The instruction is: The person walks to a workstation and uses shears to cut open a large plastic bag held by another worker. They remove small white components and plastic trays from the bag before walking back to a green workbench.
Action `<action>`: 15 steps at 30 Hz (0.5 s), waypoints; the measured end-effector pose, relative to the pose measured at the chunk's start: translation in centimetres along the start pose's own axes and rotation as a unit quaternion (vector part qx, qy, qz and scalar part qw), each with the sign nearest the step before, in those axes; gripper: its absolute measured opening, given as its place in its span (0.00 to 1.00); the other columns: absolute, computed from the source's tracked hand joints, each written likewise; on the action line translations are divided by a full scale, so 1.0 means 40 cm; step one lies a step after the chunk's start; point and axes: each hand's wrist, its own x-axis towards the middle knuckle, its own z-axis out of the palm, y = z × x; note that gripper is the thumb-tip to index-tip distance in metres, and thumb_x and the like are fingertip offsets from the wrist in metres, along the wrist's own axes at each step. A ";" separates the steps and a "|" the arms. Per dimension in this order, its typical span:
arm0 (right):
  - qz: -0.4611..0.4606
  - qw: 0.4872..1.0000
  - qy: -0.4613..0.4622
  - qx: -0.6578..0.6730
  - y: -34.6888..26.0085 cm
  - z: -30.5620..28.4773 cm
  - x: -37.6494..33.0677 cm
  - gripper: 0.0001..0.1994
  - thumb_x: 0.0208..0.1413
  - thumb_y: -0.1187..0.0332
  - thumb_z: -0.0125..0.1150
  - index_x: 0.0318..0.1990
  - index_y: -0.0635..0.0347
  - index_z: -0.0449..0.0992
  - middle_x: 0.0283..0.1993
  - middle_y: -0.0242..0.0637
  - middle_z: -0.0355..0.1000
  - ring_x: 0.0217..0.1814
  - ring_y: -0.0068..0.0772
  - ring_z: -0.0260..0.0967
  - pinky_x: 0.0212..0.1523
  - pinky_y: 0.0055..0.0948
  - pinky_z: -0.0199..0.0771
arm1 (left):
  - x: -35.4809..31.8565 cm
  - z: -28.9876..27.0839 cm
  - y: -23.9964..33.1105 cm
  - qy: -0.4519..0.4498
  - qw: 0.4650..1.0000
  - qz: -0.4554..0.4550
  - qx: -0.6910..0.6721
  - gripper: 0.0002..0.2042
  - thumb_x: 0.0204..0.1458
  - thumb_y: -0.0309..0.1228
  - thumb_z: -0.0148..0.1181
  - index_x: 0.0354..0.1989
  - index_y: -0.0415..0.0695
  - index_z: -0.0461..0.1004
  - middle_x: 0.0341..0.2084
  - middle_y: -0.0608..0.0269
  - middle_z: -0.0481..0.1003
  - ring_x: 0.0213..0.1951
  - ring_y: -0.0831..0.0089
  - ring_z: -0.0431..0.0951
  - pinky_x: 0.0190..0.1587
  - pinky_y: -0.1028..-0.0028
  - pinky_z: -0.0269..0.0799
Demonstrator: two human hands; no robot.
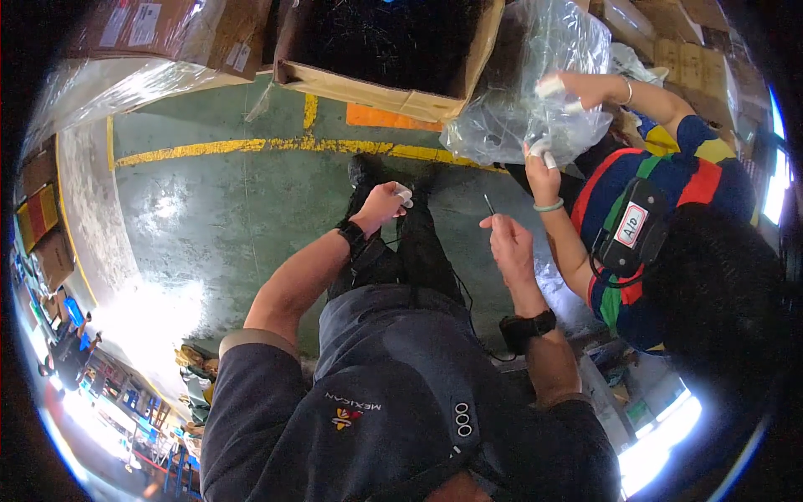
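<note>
My left hand (381,206) is held in front of my legs with its fingers curled together. White material (405,197) shows at its fingertips; I cannot tell whether it covers the fingers or is held in them. To the right, my right hand (508,244) is closed round a thin pointed tool (489,203), whose slim metallic end sticks up past the thumb. The rest of that tool is hidden in the palm. Both wrists wear dark bands. Beyond my right hand, a co-worker's two hands, with white coverings on some fingers, handle a clear plastic bag (502,125).
A large open cardboard box (376,90) with a dark inside stands ahead. Plastic-wrapped cartons (159,38) are at the far left. The co-worker in a striped shirt (669,180) is close on my right. Yellow lines (192,153) cross the green floor. Another person stands far left.
</note>
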 end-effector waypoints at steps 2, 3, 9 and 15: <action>-0.009 1.000 0.014 0.011 0.000 -0.001 0.021 0.16 0.64 0.57 0.50 0.37 0.62 0.75 0.16 0.14 0.50 0.15 0.07 0.43 0.16 0.15 0.40 | 0.004 0.001 -0.004 -0.002 1.000 -0.002 -0.015 0.09 0.59 0.34 0.54 0.36 0.41 0.71 0.29 0.64 0.76 0.26 0.80 0.72 0.31 0.77 0.71; -0.012 0.999 0.026 0.035 -0.007 -0.001 0.031 0.16 0.63 0.57 0.51 0.35 0.62 0.75 0.18 0.15 0.51 0.17 0.08 0.45 0.18 0.16 0.43 | 0.002 -0.001 -0.006 -0.002 1.000 -0.003 -0.014 0.09 0.59 0.34 0.54 0.36 0.41 0.71 0.29 0.64 0.76 0.26 0.80 0.72 0.31 0.77 0.71; -0.011 0.992 0.053 0.116 -0.047 0.010 0.130 0.16 0.62 0.57 0.53 0.32 0.61 0.76 0.18 0.15 0.51 0.18 0.08 0.45 0.18 0.16 0.42 | 0.003 0.004 -0.021 0.000 1.000 -0.013 -0.008 0.09 0.59 0.34 0.53 0.36 0.41 0.71 0.30 0.65 0.76 0.25 0.80 0.72 0.31 0.78 0.71; -0.014 0.992 0.058 0.111 -0.023 0.003 0.159 0.17 0.62 0.56 0.54 0.32 0.62 0.75 0.18 0.15 0.51 0.16 0.08 0.44 0.16 0.16 0.41 | -0.002 0.018 -0.025 0.015 1.000 -0.017 -0.021 0.07 0.58 0.32 0.54 0.35 0.41 0.71 0.27 0.65 0.76 0.23 0.81 0.71 0.27 0.80 0.68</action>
